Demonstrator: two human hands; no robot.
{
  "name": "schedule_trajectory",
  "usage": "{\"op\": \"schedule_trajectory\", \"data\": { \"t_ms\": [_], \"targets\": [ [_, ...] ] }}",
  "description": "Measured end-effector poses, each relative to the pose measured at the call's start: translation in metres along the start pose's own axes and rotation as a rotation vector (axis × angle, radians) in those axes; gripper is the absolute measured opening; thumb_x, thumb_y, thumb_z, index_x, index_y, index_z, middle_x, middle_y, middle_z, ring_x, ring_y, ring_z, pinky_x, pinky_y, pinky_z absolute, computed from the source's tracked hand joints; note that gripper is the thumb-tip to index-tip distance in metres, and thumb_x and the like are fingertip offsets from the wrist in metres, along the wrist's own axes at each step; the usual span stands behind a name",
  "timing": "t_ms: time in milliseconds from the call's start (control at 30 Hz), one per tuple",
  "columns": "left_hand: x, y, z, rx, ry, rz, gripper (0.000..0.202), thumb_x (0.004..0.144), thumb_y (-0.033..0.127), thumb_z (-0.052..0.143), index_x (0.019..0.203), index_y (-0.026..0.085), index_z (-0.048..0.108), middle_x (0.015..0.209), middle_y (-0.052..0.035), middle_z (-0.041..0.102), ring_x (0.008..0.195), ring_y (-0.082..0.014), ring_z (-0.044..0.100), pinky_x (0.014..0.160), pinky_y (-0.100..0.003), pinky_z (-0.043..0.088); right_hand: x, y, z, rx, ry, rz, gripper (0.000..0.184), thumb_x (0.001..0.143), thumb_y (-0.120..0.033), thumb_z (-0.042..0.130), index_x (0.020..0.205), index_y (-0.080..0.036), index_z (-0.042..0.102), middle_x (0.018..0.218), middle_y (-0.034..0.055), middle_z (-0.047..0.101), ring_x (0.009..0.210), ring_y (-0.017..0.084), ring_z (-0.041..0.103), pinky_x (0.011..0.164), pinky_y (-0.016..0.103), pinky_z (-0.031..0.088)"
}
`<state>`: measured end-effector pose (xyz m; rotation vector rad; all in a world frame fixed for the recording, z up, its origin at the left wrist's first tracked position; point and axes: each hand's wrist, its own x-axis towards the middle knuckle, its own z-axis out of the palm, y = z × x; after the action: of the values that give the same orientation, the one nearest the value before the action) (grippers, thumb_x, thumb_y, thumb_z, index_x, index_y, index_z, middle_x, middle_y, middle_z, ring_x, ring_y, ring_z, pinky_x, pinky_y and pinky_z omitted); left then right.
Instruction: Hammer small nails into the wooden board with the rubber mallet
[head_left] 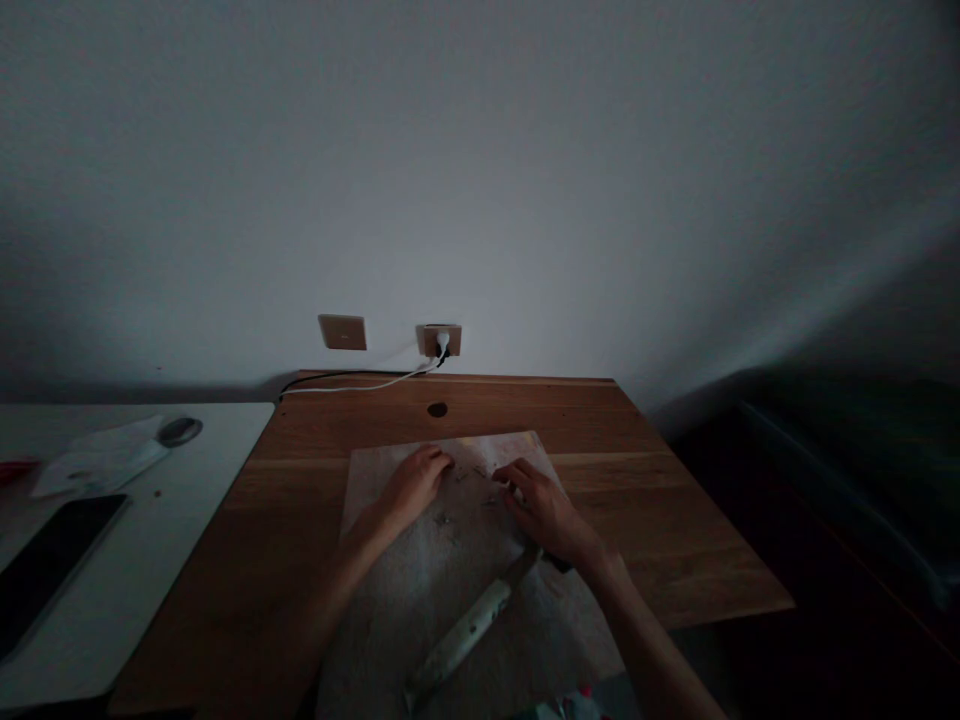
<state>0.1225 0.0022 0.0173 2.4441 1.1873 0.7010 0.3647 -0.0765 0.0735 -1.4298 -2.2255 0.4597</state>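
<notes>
A pale sheet of paper [390, 470] lies on a wooden desk [645, 500]. My left hand [412, 485] rests on the sheet with fingers curled down, fingertips near small dark scraps [469, 472]. My right hand [544, 510] is beside it, fingers bent and pinched over something small I cannot make out. A long knife [469, 630] lies across the sheet, its blade pointing toward the near left and its dark handle under my right wrist.
A wall socket with a white plug [441, 341] and cables [352, 382] runs along the desk's back edge. A cable hole [437, 409] is in the desktop. To the left a white table [187, 480] holds a dark tablet [45, 565], papers [97, 460] and a spoon [178, 431].
</notes>
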Motion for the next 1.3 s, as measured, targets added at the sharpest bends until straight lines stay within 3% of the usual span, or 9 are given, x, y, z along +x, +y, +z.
{"op": "schedule_trajectory", "data": {
  "t_ms": [200,333,433,533,667,767,933,1100,1300],
  "targets": [
    [0.014,0.006,-0.007,0.096,0.124,-0.001,0.011,0.094,0.02,0.069,0.084,0.02,0.067,0.086,-0.0045,0.068,0.083,-0.0214,0.067,0.077,-0.032,0.052,-0.027,-0.007,0.001,0.022,0.201,0.062,0.023,0.104,-0.02,0.047,0.121,-0.023,0.062,0.121,0.0116,0.061,0.102,0.022,0.069,0.089,0.038,0.059],
    [0.007,0.016,-0.009,0.078,0.086,0.045,0.019,0.098,0.035,0.067,0.086,0.02,0.067,0.086,-0.0042,0.067,0.082,-0.021,0.066,0.079,-0.033,0.054,-0.053,-0.016,0.007,0.034,0.311,0.073,0.022,0.104,-0.021,0.048,0.122,-0.024,0.061,0.122,0.0111,0.06,0.108,0.023,0.067,0.095,0.039,0.057],
    [-0.011,0.013,-0.004,0.106,0.086,0.113,0.025,0.098,0.042,0.066,0.111,0.021,0.07,0.117,-0.0103,0.067,0.111,-0.0272,0.066,0.1,-0.041,0.053,-0.078,-0.016,0.017,0.032,0.435,0.114,0.021,0.103,-0.021,0.052,0.121,-0.027,0.062,0.121,0.009,0.06,0.11,0.022,0.066,0.095,0.038,0.057],
    [-0.027,0.002,0.003,0.16,0.071,0.113,0.047,0.099,0.049,0.06,0.136,0.02,0.061,0.152,-0.0162,0.052,0.14,-0.0343,0.051,0.116,-0.052,0.044,-0.105,-0.009,0.029,0.006,0.586,0.188,0.02,0.103,-0.022,0.052,0.118,-0.028,0.064,0.12,0.0083,0.06,0.107,0.022,0.067,0.09,0.037,0.058],
    [-0.019,-0.004,0.013,0.14,-0.036,0.14,0.063,0.103,0.056,0.05,0.154,0.019,0.046,0.167,-0.0172,0.035,0.155,-0.0337,0.032,0.126,-0.055,0.03,-0.136,0.001,0.043,-0.076,0.726,0.276,0.016,0.101,-0.025,0.055,0.114,-0.026,0.065,0.115,0.0093,0.064,0.104,0.026,0.067,0.088,0.043,0.059],
    [0.005,0.003,0.022,0.078,-0.084,0.176,0.065,0.104,0.056,0.047,0.156,0.019,0.043,0.168,-0.017,0.033,0.157,-0.0309,0.027,0.128,-0.054,0.026,-0.153,0.002,0.048,-0.062,0.711,0.338,0.02,0.101,-0.026,0.054,0.117,-0.026,0.065,0.116,0.0108,0.064,0.105,0.028,0.068,0.088,0.046,0.06],
    [0.029,0.022,0.038,-0.023,-0.147,0.257,0.055,0.104,0.052,0.05,0.146,0.017,0.057,0.157,-0.0156,0.052,0.151,-0.0271,0.042,0.126,-0.049,0.033,-0.17,-0.005,0.054,0.019,0.67,0.367,0.027,0.099,-0.021,0.05,0.122,-0.028,0.063,0.125,0.0113,0.064,0.113,0.028,0.068,0.09,0.044,0.061],
    [0.016,0.041,0.034,-0.11,-0.205,0.276,0.048,0.104,0.048,0.053,0.141,0.02,0.063,0.152,-0.0123,0.058,0.146,-0.0259,0.049,0.121,-0.044,0.043,-0.183,-0.002,0.06,0.002,0.642,0.398,0.029,0.099,-0.018,0.051,0.122,-0.029,0.064,0.124,0.0106,0.065,0.109,0.027,0.07,0.086,0.041,0.063],
    [-0.022,0.043,0.002,-0.091,-0.188,0.231,0.048,0.105,0.045,0.051,0.149,0.027,0.054,0.158,-0.0076,0.053,0.15,-0.0241,0.044,0.123,-0.045,0.041,-0.194,-0.003,0.075,0.037,0.69,0.414,0.028,0.101,-0.023,0.049,0.125,-0.027,0.063,0.13,0.012,0.061,0.119,0.029,0.064,0.092,0.043,0.059]
  ]
}}
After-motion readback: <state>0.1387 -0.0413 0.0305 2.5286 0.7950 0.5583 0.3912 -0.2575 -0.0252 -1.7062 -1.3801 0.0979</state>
